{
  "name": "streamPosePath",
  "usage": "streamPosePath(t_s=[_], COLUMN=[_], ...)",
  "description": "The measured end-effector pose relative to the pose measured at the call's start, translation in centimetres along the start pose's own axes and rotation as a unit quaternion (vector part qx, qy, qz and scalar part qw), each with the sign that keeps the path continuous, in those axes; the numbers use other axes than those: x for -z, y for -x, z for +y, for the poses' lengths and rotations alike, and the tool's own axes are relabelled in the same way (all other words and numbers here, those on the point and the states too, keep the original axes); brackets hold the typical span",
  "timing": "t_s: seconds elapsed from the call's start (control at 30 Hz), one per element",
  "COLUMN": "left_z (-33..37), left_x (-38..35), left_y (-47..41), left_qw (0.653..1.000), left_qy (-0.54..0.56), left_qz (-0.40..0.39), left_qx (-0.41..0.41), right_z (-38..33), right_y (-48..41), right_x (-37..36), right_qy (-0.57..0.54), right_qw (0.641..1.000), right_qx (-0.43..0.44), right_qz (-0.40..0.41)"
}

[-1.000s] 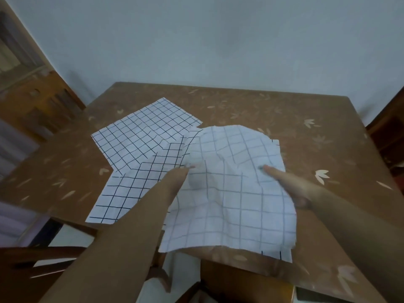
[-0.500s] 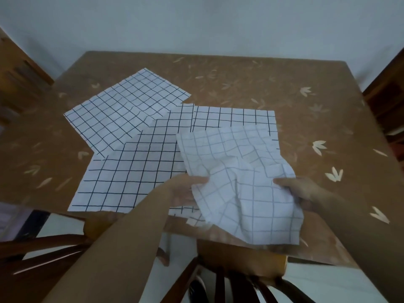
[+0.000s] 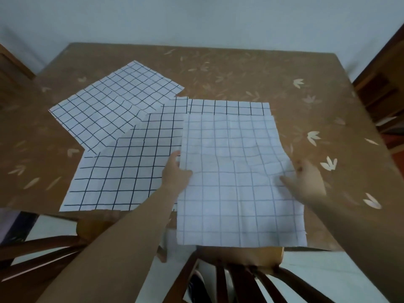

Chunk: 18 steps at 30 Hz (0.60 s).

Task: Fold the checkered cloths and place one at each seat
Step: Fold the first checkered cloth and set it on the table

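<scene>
Three white checkered cloths lie on the brown table [image 3: 240, 68]. The far-left cloth [image 3: 115, 106] is spread flat, and its corner is overlapped by the bold-grid middle cloth [image 3: 131, 171]. A third cloth [image 3: 240, 189] with a faint grid lies on top at the right, and its near edge hangs over the table's front. My left hand [image 3: 175, 173] grips this cloth's left edge, fingers hidden beneath it. My right hand [image 3: 306, 182], blurred, holds the right edge with the thumb on top.
A wooden chair back [image 3: 240, 278] stands right below the faint-grid cloth at the table's front edge. Another chair [image 3: 32, 250] is at the lower left. Dark wooden furniture [image 3: 382, 84] flanks the table's right side, and a pale wall runs behind.
The crumpled faint-grid cloth has been pulled out flat and drawn toward me. My hands moved apart to its left and right edges.
</scene>
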<state>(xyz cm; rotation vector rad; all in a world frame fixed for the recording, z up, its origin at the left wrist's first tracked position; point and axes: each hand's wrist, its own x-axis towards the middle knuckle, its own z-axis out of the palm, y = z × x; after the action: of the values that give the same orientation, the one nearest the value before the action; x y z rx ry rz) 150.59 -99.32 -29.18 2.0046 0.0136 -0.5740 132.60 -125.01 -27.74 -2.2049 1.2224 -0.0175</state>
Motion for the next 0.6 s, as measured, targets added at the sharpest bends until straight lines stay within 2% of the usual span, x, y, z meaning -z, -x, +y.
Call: streamPosePath(t_s=[0.07, 0.13, 0.2, 0.3, 0.4, 0.5, 0.6], left_z=[-0.9, -1.7, -1.9, -2.3, -3.2, -4.2, -4.4], left_x=[-0.5, -1.3, -2.1, -3.0, -3.1, -3.0, -2.8], left_y=[0.3, 1.0, 2.2, 4.8, 7.2, 9.0, 10.0], left_qw=[0.986, 0.940, 0.907, 0.881, 0.834, 0.778, 0.757], left_qy=[-0.150, -0.300, -0.353, -0.374, -0.462, -0.550, -0.578], left_qz=[0.004, 0.010, -0.013, -0.109, -0.169, -0.212, -0.243], left_qx=[-0.079, -0.164, -0.231, -0.270, -0.251, -0.218, -0.183], right_z=[0.6, 0.9, 0.8, 0.7, 1.1, 1.9, 2.1], right_y=[1.5, 3.1, 4.5, 6.7, 7.9, 9.0, 9.9], right_x=[-1.0, -2.1, -3.1, -4.7, -5.2, -5.4, -5.1], right_qy=[0.092, 0.154, 0.205, 0.259, 0.349, 0.395, 0.392], right_qw=[0.987, 0.945, 0.896, 0.860, 0.815, 0.795, 0.792], right_qx=[0.131, 0.285, 0.381, 0.394, 0.376, 0.377, 0.395], right_qz=[0.016, -0.039, -0.099, -0.197, -0.269, -0.265, -0.252])
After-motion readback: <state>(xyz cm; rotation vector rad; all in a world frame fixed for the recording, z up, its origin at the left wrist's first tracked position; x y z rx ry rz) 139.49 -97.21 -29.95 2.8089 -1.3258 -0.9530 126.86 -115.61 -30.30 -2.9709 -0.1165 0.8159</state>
